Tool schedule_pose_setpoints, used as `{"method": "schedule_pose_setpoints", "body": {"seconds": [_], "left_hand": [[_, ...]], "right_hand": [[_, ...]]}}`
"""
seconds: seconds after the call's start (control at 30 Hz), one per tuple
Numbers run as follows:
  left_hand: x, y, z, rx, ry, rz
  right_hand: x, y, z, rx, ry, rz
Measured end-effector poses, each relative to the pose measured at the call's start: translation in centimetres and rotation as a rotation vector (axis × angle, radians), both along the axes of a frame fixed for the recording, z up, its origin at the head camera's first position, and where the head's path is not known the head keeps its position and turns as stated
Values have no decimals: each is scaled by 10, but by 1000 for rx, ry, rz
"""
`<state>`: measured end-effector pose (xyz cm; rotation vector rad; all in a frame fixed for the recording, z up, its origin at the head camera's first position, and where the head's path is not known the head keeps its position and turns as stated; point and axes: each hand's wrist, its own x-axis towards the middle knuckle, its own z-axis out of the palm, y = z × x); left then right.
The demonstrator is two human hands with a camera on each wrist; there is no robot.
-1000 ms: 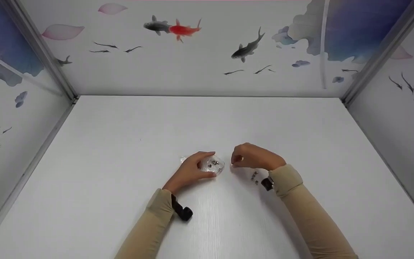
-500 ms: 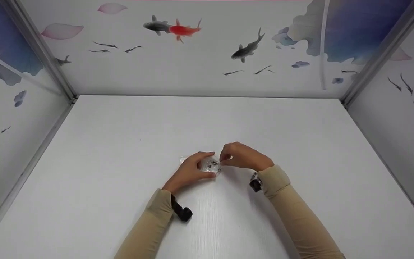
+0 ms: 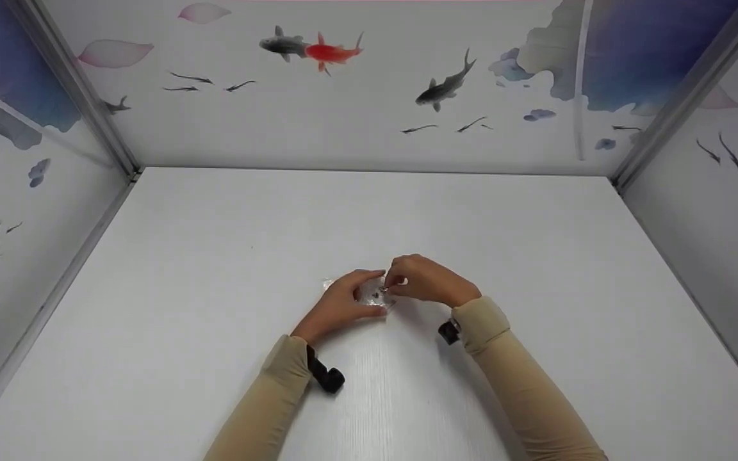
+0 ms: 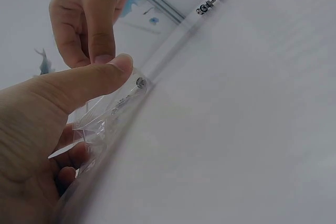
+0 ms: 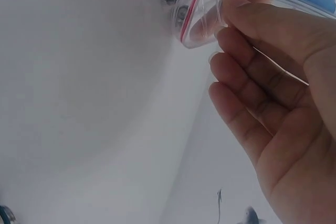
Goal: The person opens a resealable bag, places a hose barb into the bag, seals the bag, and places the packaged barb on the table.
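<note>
Fingers of the left hand (image 3: 337,302) grip the bag (image 5: 197,13) from nine o'clock, probably to keep its mouth spread for the right hand (image 3: 430,280) at three, whose fingertips curl there; whether they pinch anything I cannot tell.

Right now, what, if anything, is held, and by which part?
The left hand holds a clear, red-striped plastic bag by its opposite sides, between thumb and fingers. Whether the right hand holds anything cannot be told.
</note>
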<state>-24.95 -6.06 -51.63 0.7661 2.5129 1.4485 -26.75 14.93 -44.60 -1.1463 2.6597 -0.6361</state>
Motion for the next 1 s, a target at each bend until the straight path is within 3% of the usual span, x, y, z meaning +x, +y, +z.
{"method": "schedule_pose_setpoints", "body": {"seconds": [0.57,1.0], "left_hand": [[-1,2,0,-5,-5,8],[1,3,2,-28,5,13]], "right_hand": [[0,7,3,34,26,20],[1,37,6,83,-87,-59]]}}
